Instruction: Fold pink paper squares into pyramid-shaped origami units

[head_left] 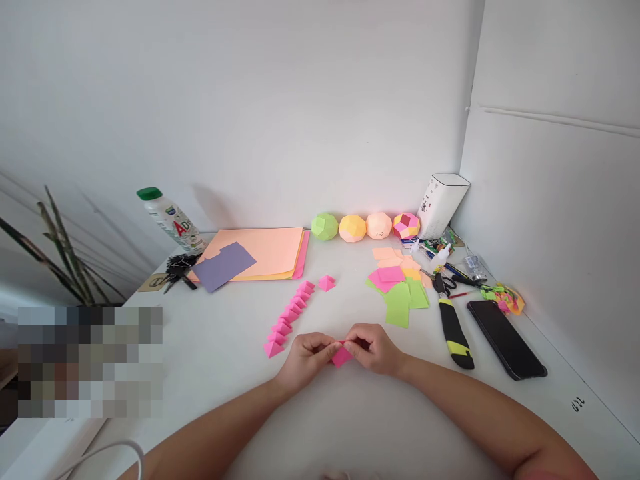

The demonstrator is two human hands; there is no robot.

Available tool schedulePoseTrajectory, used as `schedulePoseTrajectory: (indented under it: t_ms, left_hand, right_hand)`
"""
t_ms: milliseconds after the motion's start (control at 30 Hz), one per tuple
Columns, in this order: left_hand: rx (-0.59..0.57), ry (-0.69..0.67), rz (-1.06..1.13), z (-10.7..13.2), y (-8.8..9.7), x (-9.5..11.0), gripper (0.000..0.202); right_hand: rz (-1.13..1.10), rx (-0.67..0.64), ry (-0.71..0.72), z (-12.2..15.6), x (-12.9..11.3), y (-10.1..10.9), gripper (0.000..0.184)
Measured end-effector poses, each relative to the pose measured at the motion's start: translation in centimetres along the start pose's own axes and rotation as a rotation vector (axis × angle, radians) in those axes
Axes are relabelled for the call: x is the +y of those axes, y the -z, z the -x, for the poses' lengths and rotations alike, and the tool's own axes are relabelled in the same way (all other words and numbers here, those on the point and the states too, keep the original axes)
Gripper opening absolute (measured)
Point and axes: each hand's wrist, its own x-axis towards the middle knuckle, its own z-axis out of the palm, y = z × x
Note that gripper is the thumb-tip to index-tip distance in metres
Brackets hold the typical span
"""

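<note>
Between my hands is a small pink paper piece (pixel 342 358), partly folded and partly covered by my fingers. My left hand (pixel 307 360) pinches its left edge with thumb and forefinger. On the other edge, my right hand (pixel 374 348) is closed in a similar pinch. Just beyond my left hand runs a slanting row of folded pink paper pieces (pixel 283 325), several of them overlapping. One more folded pink piece (pixel 327 283) sits apart at the row's far end. Loose green paper squares (pixel 398 305) and pink paper squares (pixel 391 274) lie past my right hand.
Several paper balls (pixel 353 228) line the wall beside a white box (pixel 443 207). At right lie a black-and-yellow cutter (pixel 455 333), scissors (pixel 444 285) and a phone (pixel 506 340). Stacked coloured sheets (pixel 265 250), a purple sheet (pixel 225 267), keys (pixel 180 270) and a bottle (pixel 173 220) are at left.
</note>
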Motion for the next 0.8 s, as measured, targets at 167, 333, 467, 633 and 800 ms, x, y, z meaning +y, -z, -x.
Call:
schedulePoseTrajectory:
  t_ms: [167,333,467,633,800]
  left_hand:
    - [0.020,-0.020,-0.055,0.10,-0.08,-0.10,0.047]
    - [0.018,-0.049,-0.018,0.11,0.07,0.29,0.045]
    - [0.010,-0.068,0.092,0.00,0.13,0.65,0.025]
    - [-0.110,-0.096,-0.014,-0.03,0.04,0.55,0.025]
    - [-0.073,-0.046,-0.036,0.06,-0.08,-0.05,0.038]
  right_hand:
    - [-0.041,-0.012,-0.025,0.05,-0.22,0.07,0.019]
    - [-0.100,-0.027,-0.085,-0.12,-0.33,0.41,0.020]
    - [-0.117,-0.060,-0.122,-0.16,-0.16,0.49,0.018]
    - [-0.105,-0.087,-0.098,-0.10,-0.03,0.35,0.016]
    - [-0.130,-0.095,-0.116,-0.15,-0.03,0.31,0.015]
